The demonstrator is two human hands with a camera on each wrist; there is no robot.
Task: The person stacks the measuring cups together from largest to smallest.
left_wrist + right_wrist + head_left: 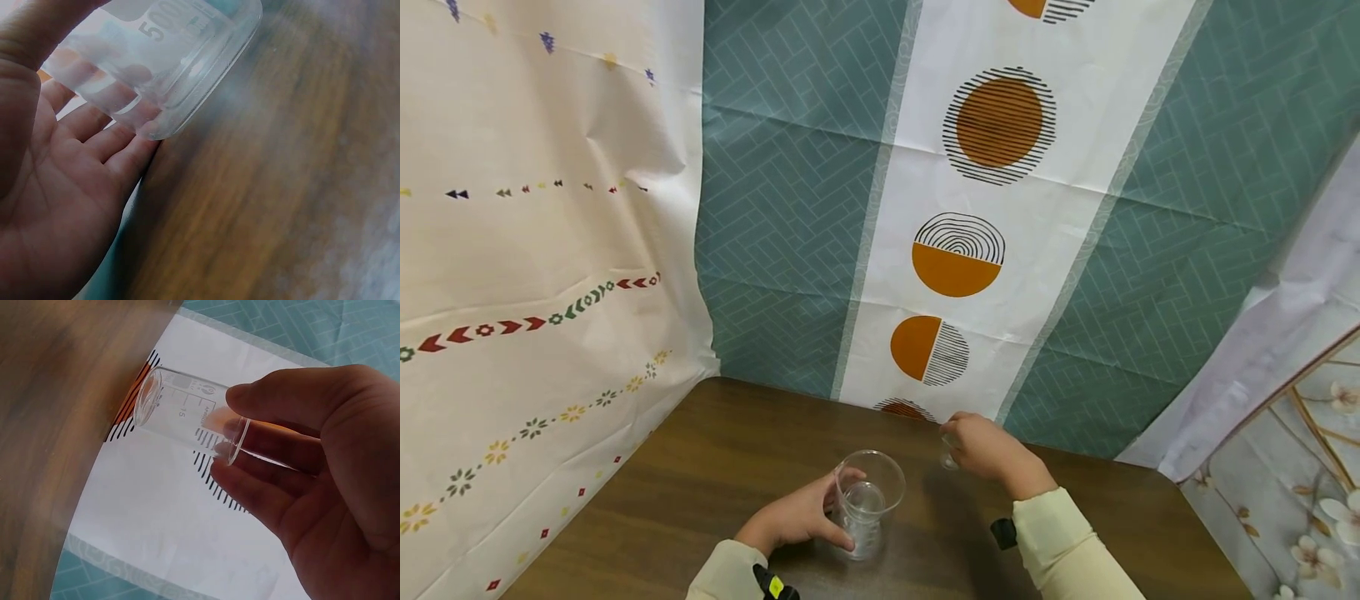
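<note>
A large clear beaker (891,492) with 500 printed on it stands upright in front of my left hand (805,512). The thumb and fingers of that hand curl round its side from the left. Inside the beaker a smaller round outline shows through the wall. Farther back and to the right, my right hand (988,450) pinches a small glass beaker (181,409) by its rim, thumb on one side and fingers on the other. In the right wrist view this small beaker has printed graduation lines, and its base points away from the palm, toward the table.
Both hands are over a dark brown wooden table (700,467). Behind its far edge hangs a teal and white cloth (790,208) with orange circles. A cream patterned cloth (535,275) hangs on the left, and a floral panel (1300,500) stands on the right.
</note>
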